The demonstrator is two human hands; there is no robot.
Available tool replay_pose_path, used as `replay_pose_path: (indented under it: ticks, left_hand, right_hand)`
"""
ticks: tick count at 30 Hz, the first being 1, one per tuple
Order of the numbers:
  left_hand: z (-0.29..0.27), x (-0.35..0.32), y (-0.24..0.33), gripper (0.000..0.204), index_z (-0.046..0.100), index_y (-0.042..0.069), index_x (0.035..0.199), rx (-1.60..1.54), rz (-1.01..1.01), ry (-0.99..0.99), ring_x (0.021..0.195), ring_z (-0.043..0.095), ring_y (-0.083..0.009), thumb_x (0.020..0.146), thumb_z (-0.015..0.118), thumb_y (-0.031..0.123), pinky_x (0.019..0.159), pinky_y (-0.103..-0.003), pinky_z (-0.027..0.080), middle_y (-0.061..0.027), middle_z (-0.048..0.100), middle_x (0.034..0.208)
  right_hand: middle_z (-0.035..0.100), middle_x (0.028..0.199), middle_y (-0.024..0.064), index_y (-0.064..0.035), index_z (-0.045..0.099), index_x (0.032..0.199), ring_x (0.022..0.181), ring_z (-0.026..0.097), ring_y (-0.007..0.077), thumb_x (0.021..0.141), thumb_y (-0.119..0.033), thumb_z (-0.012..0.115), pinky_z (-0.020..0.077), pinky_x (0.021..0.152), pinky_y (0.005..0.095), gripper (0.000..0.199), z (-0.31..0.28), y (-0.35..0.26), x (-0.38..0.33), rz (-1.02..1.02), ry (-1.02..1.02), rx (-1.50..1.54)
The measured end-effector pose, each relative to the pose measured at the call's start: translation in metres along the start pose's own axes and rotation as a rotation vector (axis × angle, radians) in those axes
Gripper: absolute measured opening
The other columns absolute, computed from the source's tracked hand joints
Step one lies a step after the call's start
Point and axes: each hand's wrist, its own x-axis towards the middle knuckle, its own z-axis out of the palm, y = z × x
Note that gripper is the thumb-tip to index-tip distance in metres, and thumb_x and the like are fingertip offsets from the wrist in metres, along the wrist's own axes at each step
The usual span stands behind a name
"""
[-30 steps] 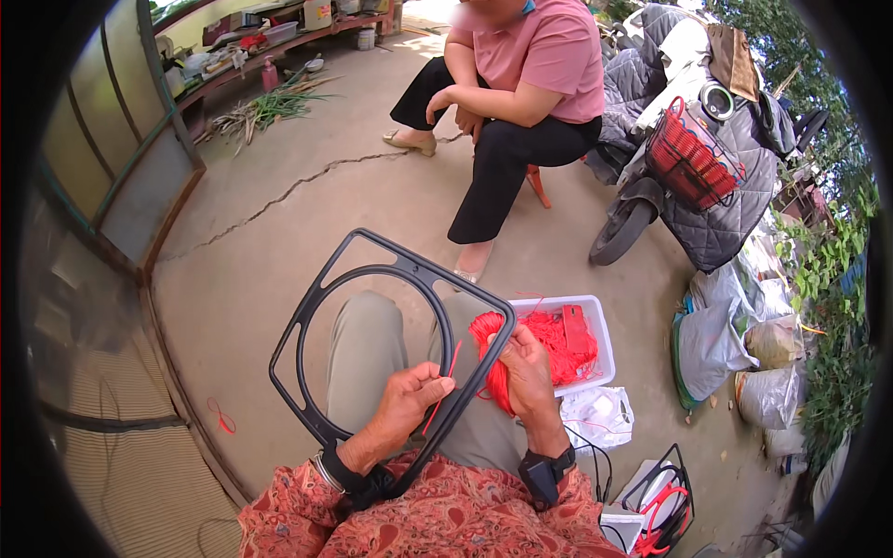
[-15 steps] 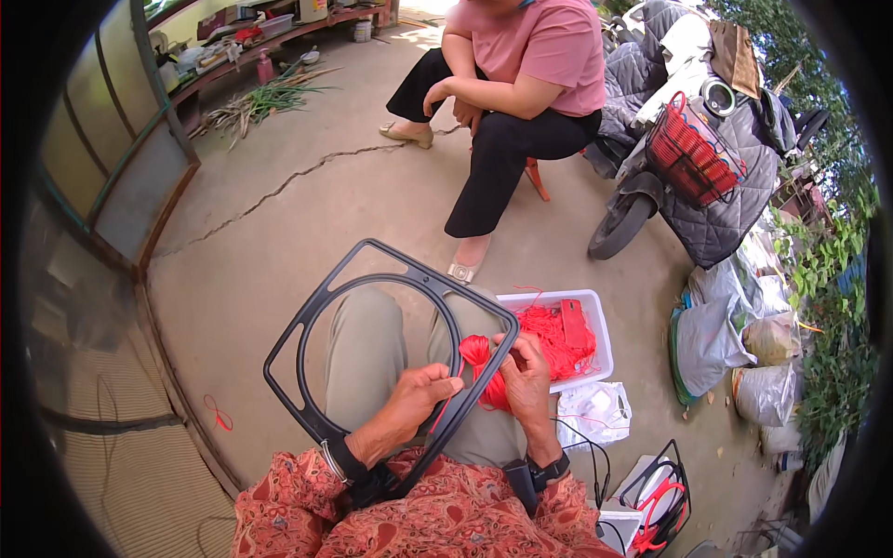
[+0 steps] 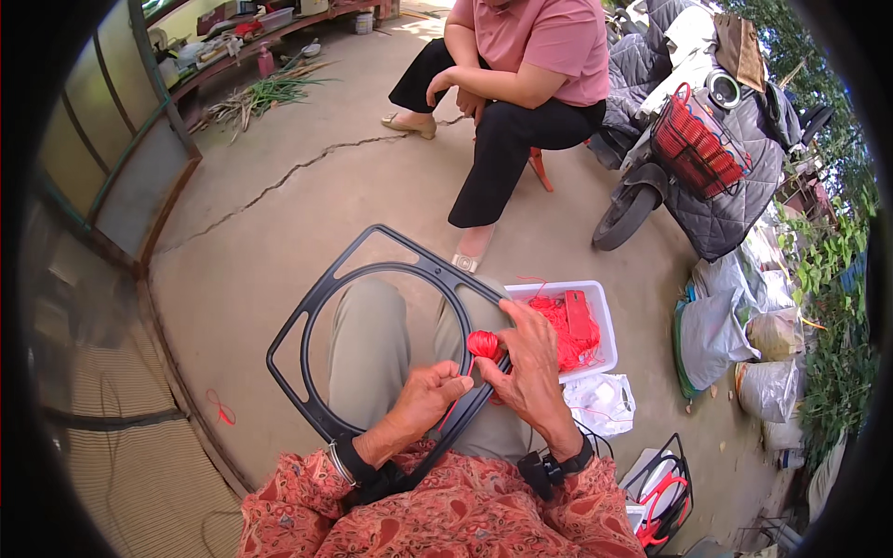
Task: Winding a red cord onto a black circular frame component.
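Observation:
A black plastic frame, square with a round opening in it, lies tilted over my lap. At its right side sits a small wound bundle of red cord. My right hand is closed round that bundle, thumb below and fingers over the frame's edge. A strand of red cord runs down from it to my left hand, whose thumb and forefinger pinch it next to the ring's inner rim. My left forearm lies over the frame's near corner and hides part of it.
To the right, a white tub holds loose red cord and a red block, beside a white plastic bag. Another black frame with red cord rests at lower right. A person sits opposite, near a covered vehicle with a red basket.
My right hand has shifted up over the frame's edge and now grips the red bundle from its right side. The left hand has moved slightly right, still pinching the cord. The frame is slightly shifted.

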Motion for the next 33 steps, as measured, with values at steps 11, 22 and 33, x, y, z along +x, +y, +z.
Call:
replay_pose_path:
  ticks: [11,22,33]
  left_hand:
    - [0.003,-0.01,0.008,0.014,0.062,0.003,0.088,0.085,0.097,0.022,0.063,0.044,-0.0006,0.095,0.06,0.015,0.053,-0.02,0.036,0.0078,0.052,0.072]
    - [-0.004,-0.009,0.007,0.014,0.063,0.004,0.088,0.017,0.021,0.04,0.062,0.042,-0.0004,0.095,0.062,0.016,0.052,-0.02,0.034,0.0088,0.052,0.071]
    - [0.01,-0.013,-0.006,0.026,0.059,-0.002,0.082,0.366,0.238,0.087,0.052,0.037,-0.0098,0.087,0.069,0.021,0.048,-0.032,0.034,-0.0019,0.043,0.054]
  right_hand:
    - [0.059,0.082,0.0087,-0.0012,0.051,0.101,0.066,0.061,0.0191,0.095,-0.043,0.055,0.0543,0.077,0.0384,0.043,-0.075,-0.01,0.011,0.061,0.099,1.697]
    - [0.049,0.079,0.0123,0.0,0.025,0.116,0.045,0.052,0.0208,0.103,-0.028,0.04,0.0458,0.035,0.0324,0.034,-0.269,0.022,-0.032,-0.349,-0.213,1.662]
    - [0.042,0.076,0.0087,0.0092,0.032,0.109,0.045,0.042,0.0142,0.105,-0.016,0.031,0.0361,0.03,0.0252,0.025,-0.291,-0.025,0.048,-0.287,-0.173,1.586]
